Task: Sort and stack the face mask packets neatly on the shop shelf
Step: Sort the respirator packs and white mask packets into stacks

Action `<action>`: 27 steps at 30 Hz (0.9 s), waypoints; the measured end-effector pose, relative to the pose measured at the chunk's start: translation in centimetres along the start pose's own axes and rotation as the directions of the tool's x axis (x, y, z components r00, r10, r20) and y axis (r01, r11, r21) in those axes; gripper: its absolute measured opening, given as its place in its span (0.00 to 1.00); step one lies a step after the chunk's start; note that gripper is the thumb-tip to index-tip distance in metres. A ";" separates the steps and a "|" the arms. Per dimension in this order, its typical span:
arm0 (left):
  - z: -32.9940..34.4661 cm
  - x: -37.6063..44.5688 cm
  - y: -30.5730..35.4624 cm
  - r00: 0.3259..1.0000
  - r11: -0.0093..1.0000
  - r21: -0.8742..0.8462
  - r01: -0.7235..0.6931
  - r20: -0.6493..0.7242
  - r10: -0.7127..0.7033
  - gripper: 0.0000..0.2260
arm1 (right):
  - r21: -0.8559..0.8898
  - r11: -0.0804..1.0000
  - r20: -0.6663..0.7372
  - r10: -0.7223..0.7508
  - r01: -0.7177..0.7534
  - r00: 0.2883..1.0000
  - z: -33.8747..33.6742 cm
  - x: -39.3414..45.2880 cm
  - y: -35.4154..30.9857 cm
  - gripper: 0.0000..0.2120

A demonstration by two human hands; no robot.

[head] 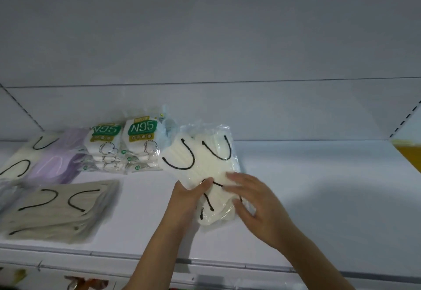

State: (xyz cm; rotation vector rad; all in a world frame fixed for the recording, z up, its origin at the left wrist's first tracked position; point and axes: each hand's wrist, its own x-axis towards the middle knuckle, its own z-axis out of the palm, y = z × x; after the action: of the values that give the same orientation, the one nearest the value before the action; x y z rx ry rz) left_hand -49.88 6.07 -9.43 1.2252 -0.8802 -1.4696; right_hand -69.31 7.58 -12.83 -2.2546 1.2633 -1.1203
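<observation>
A clear packet of cream masks with black ear loops lies in the middle of the white shelf. My left hand grips its near left edge, thumb on top. My right hand rests on its near right part with fingers spread and nearly straight. To the left stand two stacks of N95 packets. Further left lie lilac mask packets and a cream packet. A stack of beige packets with black loops sits at the front left.
The shelf's back panel rises behind the packets. A yellow item shows at the far right edge. The shelf's front rail runs below my wrists, with colourful goods on the level beneath.
</observation>
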 end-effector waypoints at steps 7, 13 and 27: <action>1.7 -0.4 -0.8 0.956 0.876 0.421 -0.234 0.263 0.129 0.06 | 0.572 0.677 0.123 0.486 -0.462 0.865 -3.6 2.4 -2.0 0.50; 1.3 -1.1 -1.6 0.966 0.863 0.477 -0.167 0.253 0.047 0.14 | 0.425 0.794 0.049 0.459 -0.435 0.887 -3.7 4.5 -2.9 0.17; -10.1 -9.3 4.2 0.943 0.966 0.228 -0.122 -0.277 0.184 0.12 | 0.834 0.307 0.395 0.249 -0.459 0.884 6.7 15.1 -14.9 0.13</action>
State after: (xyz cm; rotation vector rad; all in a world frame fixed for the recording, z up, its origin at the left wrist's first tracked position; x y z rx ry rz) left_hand -39.04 14.59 -5.41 1.4521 -0.9167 -1.0539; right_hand -51.16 2.80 -0.94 -1.0861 0.6702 -0.9954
